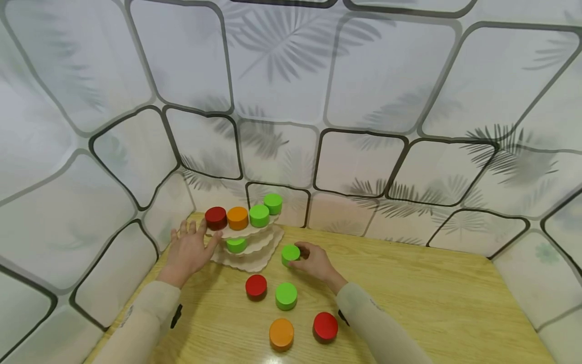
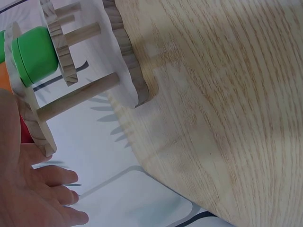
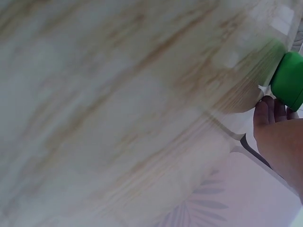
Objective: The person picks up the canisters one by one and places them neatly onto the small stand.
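Note:
A pale wooden tiered stand [image 1: 247, 263] with scalloped edges stands at the back left. Its top tier carries a dark red round block [image 1: 215, 218], an orange one [image 1: 238, 218] and two green ones [image 1: 259, 215]. Another green round block [image 1: 236, 245] sits on the middle tier. My left hand [image 1: 188, 250] is at the stand's left end, fingers spread, thumb and index finger against the top tier's end [image 2: 45, 137]. Right of the stand, my right hand [image 1: 316, 263] pinches a green round block [image 1: 290, 255] between thumb and fingers; the right wrist view shows this block [image 3: 289, 80] at its edge.
On the wooden table [image 1: 409, 303] in front of the stand lie a red round block [image 1: 256, 287], a green one [image 1: 286, 296], an orange one [image 1: 281, 334] and another red one [image 1: 325, 327]. A patterned wall [image 1: 277, 151] closes off the back and left.

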`<state>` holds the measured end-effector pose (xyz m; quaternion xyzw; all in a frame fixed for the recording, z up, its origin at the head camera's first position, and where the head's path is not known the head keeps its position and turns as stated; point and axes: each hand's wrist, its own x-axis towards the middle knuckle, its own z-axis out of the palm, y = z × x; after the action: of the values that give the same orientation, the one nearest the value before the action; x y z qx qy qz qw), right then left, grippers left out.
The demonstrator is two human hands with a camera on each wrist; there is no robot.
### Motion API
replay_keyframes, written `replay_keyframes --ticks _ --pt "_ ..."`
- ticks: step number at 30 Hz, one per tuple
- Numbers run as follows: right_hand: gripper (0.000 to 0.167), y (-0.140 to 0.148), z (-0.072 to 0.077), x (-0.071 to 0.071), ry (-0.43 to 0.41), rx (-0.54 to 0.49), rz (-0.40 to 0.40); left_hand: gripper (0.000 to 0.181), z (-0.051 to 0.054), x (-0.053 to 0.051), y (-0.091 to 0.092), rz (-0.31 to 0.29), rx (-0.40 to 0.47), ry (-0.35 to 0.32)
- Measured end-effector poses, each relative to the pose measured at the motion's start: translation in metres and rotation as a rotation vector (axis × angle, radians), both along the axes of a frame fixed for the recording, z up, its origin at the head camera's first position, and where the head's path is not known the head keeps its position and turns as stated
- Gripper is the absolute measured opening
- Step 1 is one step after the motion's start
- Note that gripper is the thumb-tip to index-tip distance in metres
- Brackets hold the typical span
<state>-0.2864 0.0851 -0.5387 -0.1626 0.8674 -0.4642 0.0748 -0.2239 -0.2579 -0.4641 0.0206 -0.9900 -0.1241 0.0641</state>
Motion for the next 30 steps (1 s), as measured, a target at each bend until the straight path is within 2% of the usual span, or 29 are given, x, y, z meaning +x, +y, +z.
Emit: replay_keyframes --ticks 14,24,30 --pt "0.058 -0.003 0.003 0.005 0.014 -0.030 -0.015 0.084 0.000 0.001 0.000 -0.001 0.011 -0.005" --pt "0.059 -0.003 0.004 0.003 0.025 -0.002 0.002 0.085 0.001 0.000 0.001 0.001 -0.002 -0.004" --pt "0.058 -0.004 0.013 0.001 0.052 0.008 0.015 0.085 0.002 0.001 0.001 0.002 -0.005 -0.008"
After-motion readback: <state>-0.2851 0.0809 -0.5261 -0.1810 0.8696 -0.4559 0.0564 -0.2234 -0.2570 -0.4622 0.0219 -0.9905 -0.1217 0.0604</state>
